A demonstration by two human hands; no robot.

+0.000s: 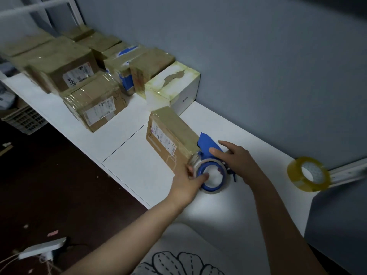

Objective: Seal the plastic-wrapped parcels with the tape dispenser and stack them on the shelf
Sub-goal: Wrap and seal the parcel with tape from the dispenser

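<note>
A brown cardboard parcel (169, 137) with a white label lies on the white shelf top (131, 155). At its near end rests a blue tape dispenser (210, 161) carrying an almost spent tape roll. My right hand (236, 159) grips the dispenser's blue body from above. My left hand (191, 181) holds the roll's ring, thumb inside it and fingers against the parcel's end. Several taped parcels (95, 104) stand further left along the shelf, some stacked, beside a white box (174, 86).
A full roll of clear yellowish tape (307, 174) stands on edge at the right, by a white rail. The grey wall runs along the shelf's far side. Dark floor lies to the left, with a slotted crate (25, 120) and a white power strip (43, 248).
</note>
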